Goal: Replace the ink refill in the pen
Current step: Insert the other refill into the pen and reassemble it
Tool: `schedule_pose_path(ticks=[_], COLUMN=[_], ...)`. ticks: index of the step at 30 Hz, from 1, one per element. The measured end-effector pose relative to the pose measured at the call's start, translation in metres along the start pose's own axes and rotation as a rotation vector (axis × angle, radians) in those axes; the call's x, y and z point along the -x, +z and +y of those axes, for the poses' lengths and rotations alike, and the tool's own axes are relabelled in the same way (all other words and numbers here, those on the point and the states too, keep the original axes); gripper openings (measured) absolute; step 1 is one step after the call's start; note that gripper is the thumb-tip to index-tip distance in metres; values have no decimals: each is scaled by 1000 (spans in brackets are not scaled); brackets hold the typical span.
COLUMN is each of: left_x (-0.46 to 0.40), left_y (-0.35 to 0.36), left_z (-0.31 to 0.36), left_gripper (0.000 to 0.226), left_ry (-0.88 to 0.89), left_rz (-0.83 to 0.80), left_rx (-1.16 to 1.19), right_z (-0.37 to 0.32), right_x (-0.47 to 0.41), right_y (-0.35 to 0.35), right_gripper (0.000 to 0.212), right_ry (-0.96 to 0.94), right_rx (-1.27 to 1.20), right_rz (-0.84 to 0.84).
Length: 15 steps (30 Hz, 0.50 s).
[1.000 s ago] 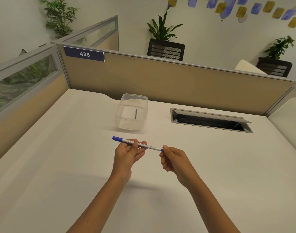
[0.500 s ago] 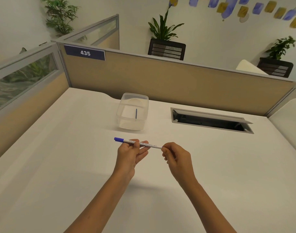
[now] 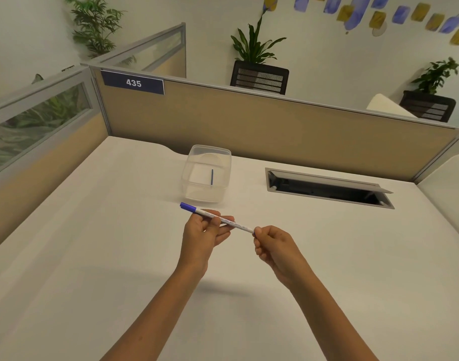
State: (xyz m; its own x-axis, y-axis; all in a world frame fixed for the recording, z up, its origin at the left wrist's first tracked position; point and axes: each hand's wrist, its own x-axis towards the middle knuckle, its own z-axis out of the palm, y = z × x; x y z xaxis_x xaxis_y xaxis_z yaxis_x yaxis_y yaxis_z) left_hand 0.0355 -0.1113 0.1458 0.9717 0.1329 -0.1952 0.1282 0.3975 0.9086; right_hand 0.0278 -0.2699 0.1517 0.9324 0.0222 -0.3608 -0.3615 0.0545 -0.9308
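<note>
Head view: a white desk inside a beige cubicle, seen from above, with two bare forearms reaching forward to its middle.
Pen [image 3: 218, 218]: a slim white barrel with a blue cap, held in the air above the desk [image 3: 93, 269] — not resting on it.
Long axis: it runs from the far left, cap end, down to the near right, where the plain end disappears into fingers.
Left hand [image 3: 203, 234]: closed around the barrel's capped half, thumb on top, fingers curled beneath.
Right hand [image 3: 274, 247]: fingertips pinched tight on the very end of the barrel (the end piece itself is hidden by them).
Which hand is nearer: both touch the pen; the right alone sits on the end that likely has to open.
Spare refill [image 3: 212, 177]: a thin blue stick lying in a clear plastic tub [image 3: 197, 196] — just beyond the cap, straight ahead of the left hand.
Likely step: loosening or pulling the right-hand end along the barrel's own line while the left hand steadies.
Progress: early, judging by the refill untouched in the tub.
</note>
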Motion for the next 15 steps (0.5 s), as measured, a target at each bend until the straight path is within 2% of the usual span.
schedule_pose_path(ticks=[6,9,13,15], left_x=[-3,-4,-4,-3], left_y=[3,3,0,-1], left_z=[1,4,12,14], left_gripper=[10,11,11,12], left_ry=[-199,-298,-405,-439], left_rz=[71,61,31,15], left_rx=[127,202,247,248], right_z=[14,16,18,16], right_x=[0,-2,-11,-13], right_y=[16,15,0,-8], right_gripper=[15,12,21,24], right_ry=[-483,-662,-1101,-1223], right_rx=[530,704,973,1076], right_rz=[270,289,263,223])
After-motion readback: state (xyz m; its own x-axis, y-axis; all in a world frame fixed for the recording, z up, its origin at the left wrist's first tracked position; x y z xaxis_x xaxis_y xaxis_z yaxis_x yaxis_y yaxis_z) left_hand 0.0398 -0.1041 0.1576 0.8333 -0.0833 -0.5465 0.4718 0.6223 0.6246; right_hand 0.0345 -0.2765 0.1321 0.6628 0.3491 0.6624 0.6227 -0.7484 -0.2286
